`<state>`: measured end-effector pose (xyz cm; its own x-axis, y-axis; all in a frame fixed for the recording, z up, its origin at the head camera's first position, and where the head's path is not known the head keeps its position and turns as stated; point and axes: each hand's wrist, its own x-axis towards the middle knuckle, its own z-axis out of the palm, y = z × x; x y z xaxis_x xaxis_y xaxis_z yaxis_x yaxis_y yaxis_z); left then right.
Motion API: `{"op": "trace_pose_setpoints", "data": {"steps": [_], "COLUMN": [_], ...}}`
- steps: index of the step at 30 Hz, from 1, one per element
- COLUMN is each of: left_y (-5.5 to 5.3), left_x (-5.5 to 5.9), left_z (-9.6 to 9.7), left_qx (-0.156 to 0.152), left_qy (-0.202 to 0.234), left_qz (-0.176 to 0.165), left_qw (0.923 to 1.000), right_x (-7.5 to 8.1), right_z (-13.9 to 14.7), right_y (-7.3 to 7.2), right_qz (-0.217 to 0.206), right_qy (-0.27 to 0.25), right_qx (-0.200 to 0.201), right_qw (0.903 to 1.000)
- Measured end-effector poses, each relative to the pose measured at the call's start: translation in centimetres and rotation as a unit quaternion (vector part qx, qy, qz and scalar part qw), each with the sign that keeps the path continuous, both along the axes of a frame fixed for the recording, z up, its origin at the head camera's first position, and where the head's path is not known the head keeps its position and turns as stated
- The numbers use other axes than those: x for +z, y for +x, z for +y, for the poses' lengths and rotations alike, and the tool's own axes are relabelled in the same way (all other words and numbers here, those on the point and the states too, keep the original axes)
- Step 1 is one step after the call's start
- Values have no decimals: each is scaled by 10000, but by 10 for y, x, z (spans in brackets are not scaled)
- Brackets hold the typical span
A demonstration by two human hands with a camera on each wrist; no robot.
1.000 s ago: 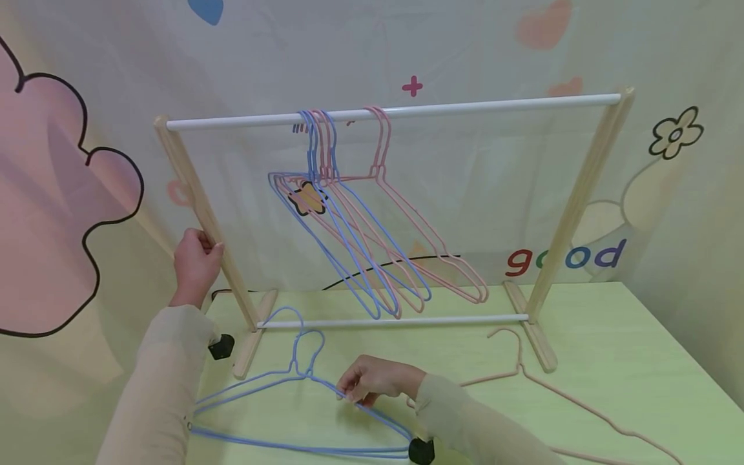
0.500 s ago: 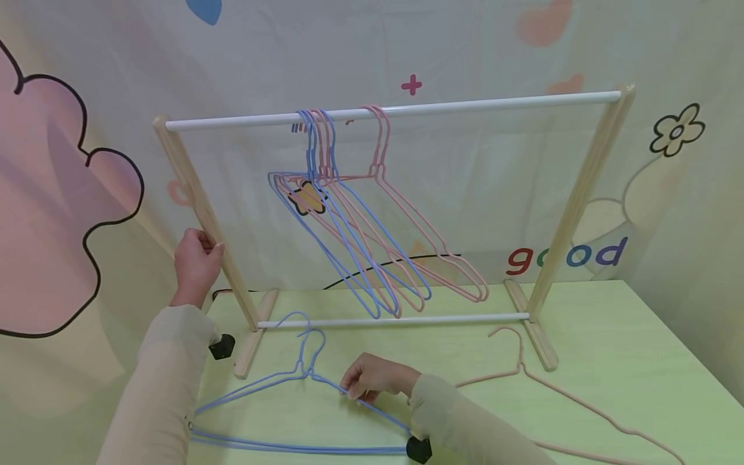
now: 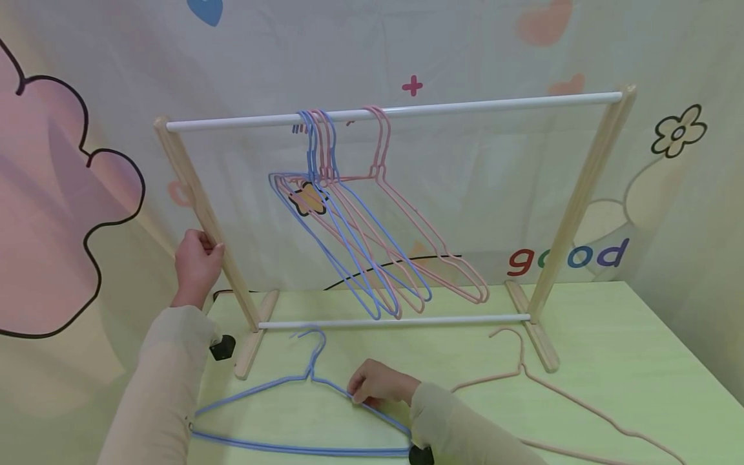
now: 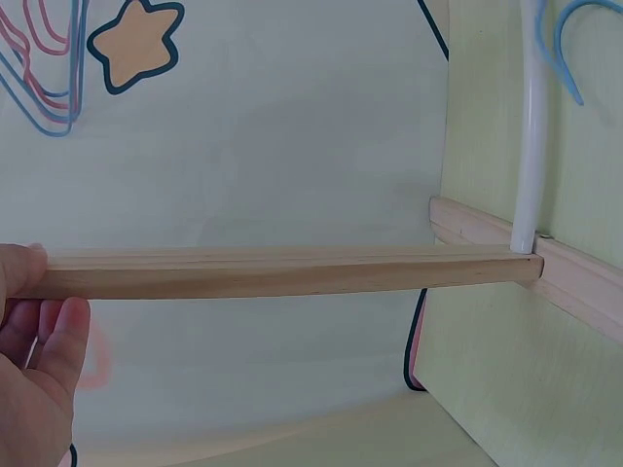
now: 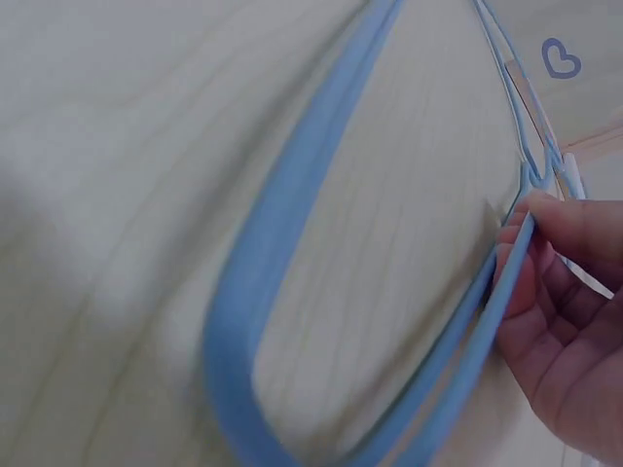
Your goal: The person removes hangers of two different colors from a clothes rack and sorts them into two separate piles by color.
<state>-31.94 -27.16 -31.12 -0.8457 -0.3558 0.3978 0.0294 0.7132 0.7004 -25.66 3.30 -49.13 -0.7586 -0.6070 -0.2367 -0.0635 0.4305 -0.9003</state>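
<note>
Two blue hangers [image 3: 264, 386] lie almost stacked on the table at the front left, their hooks pointing toward the rack. My right hand [image 3: 378, 381] pinches the right shoulder of the upper one; the right wrist view shows thumb and fingers around a blue hanger arm [image 5: 487, 321]. My left hand [image 3: 199, 263] grips the left wooden post [image 3: 200, 194] of the rack about halfway up. In the left wrist view, the thumb and fingers hold that post [image 4: 292, 270]. Several blue and pink hangers [image 3: 354, 239] hang from the rack's white top bar [image 3: 494, 104].
A light pink hanger [image 3: 581, 399] lies on the green table [image 3: 657, 361] at the right, partly behind my right sleeve. The rack's right post [image 3: 581, 206] and its foot [image 3: 531, 329] stand behind it. A printed curtain [image 3: 465, 51] hangs behind the rack.
The lower blue hanger's hook has shifted right and toward me, so the two blue hangers now nearly coincide. My right hand has moved slightly right; my left hand has kept its place on the post.
</note>
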Motion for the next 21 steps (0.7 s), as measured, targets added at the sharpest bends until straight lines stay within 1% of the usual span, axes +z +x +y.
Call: {"op": "trace_pose_setpoints", "data": {"steps": [5,10,17,21], "left_y": [0,2,2,3], "left_x": [0,0,0,1], "left_z": [0,1,2,2], "left_qx": [-18,-58,-26,-14], "left_qy": [27,66,39,60], "left_qz": [-22,-44,-59,-61], "left_qw": [10000,10000,10000,10000], "right_x": [0,2,7,11], "right_z": [-2,-4,-2,4], "right_y": [2,5,8,8], "right_qz": [155,207,326,419], "right_qy": [156,305,351,362], "right_qx": [-169,-275,-327,-230], "right_qw": [9996,9989,9983,9982]}}
